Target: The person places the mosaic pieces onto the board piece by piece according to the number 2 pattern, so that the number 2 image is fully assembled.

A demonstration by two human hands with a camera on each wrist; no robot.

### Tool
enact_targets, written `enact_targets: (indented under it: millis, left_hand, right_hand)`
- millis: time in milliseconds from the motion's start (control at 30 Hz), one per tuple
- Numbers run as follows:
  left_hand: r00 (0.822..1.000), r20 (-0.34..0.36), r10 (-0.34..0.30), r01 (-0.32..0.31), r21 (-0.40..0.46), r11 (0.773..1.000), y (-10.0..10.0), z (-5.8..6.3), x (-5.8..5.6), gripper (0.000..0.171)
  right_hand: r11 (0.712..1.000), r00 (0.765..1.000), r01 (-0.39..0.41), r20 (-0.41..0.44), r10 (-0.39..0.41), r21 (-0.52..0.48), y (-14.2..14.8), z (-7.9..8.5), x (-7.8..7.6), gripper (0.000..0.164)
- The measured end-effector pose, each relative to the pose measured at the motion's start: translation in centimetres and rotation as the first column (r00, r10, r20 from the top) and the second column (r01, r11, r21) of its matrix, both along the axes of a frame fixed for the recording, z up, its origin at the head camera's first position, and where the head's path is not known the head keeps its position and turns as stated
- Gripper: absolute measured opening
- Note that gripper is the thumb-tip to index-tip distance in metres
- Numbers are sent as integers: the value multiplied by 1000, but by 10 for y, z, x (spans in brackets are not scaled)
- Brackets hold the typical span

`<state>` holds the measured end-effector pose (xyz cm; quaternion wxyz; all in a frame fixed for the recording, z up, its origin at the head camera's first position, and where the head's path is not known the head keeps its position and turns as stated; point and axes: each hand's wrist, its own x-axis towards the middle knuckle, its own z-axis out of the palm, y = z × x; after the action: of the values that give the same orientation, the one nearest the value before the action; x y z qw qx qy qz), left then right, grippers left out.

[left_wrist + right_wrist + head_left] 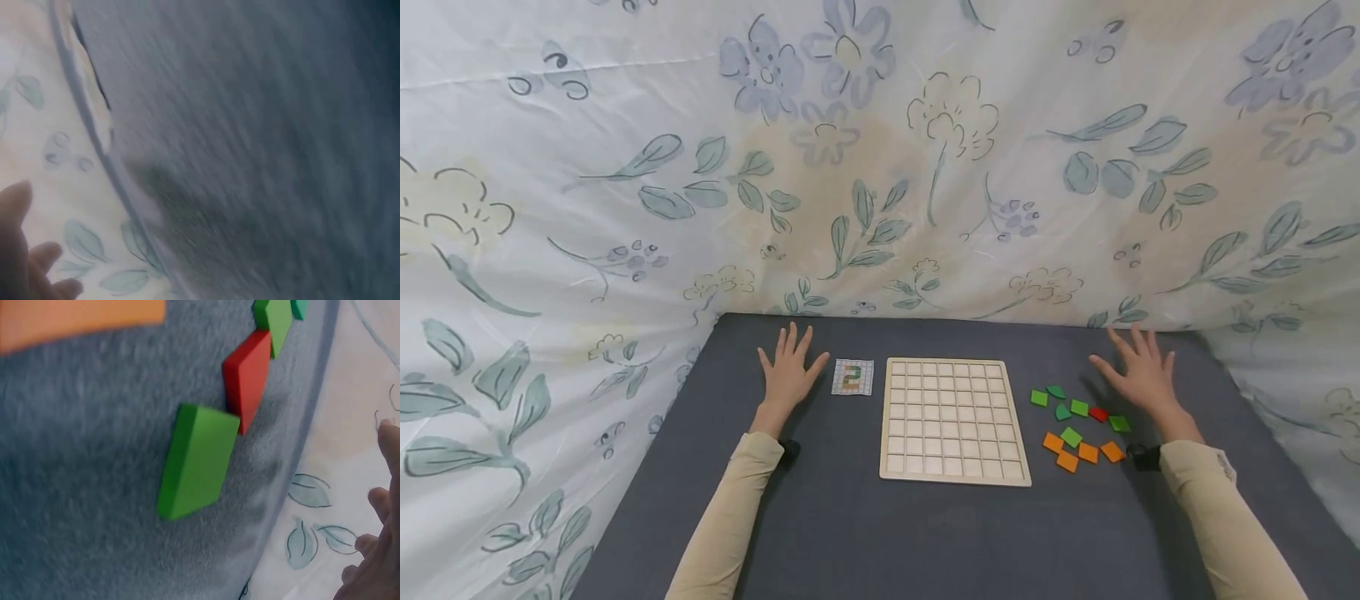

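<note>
My left hand (787,372) is spread over the dark table, left of a small pattern card (852,377) printed with a coloured figure on a grid. Its fingers hold nothing. On the other side, my right hand (1142,377) is spread with nothing in it, just beyond a group of loose tiles. Among these are green tiles (1079,407), orange tiles (1087,452) and one red tile (1098,414). Between card and tiles lies a pale wooden grid board (953,421) with bare square cells. The right wrist view shows a green tile (200,462) touching the red one.
The dark grey table (820,533) ends at a floral curtain (880,208) at the back and sides. A black strap piece (789,452) sits at the left wrist, another (1142,457) at the right wrist beside the orange tiles.
</note>
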<state>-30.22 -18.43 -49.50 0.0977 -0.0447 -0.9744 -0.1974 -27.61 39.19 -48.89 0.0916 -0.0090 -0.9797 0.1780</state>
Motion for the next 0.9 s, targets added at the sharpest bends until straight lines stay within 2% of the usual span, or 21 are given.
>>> enact_targets:
  millis: [333, 567, 900]
  left_hand:
    - [994, 88, -68, 67, 13, 998, 25, 1, 19, 65]
    - [983, 128, -130, 121, 81, 989, 42, 4, 35, 64]
    - [952, 206, -228, 205, 127, 971, 62, 1, 56, 67]
  right_hand:
    - [995, 995, -95, -4, 95, -23, -10, 0, 10, 69]
    - [989, 989, -140, 30, 142, -48, -19, 2, 15, 65]
    - [962, 960, -248, 103, 260, -116, -35, 4, 30, 61]
